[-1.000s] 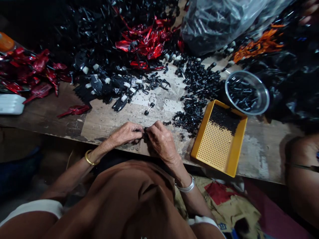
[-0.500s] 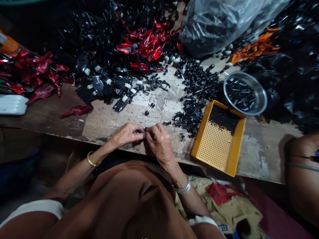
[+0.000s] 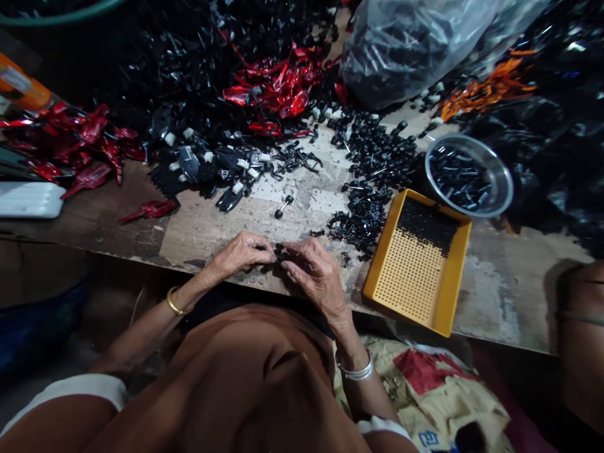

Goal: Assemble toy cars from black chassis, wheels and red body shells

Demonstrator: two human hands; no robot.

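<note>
At the near edge of the worn wooden table (image 3: 198,229), my left hand (image 3: 240,255) and my right hand (image 3: 316,274) meet fingertip to fingertip. Both are pinched on a small black plastic part (image 3: 279,254) held between them. My left wrist wears a gold bangle, my right a silver one. A single black wheel-and-axle piece (image 3: 283,206) lies just beyond my hands. Right of my right hand lies a heap of small black parts (image 3: 361,223).
A yellow perforated tray (image 3: 415,286) with black bits sits at right, a metal bowl (image 3: 500,173) of black pieces behind it. Red and black plastic parts (image 3: 278,88) pile at the back, with a clear bag (image 3: 415,44). A white object (image 3: 28,200) lies far left. Another person's arm (image 3: 580,340) shows at right.
My right hand has turned a little, its fingers now spread lower over the black part. My left hand stays pinched in place. The view shifted slightly.
</note>
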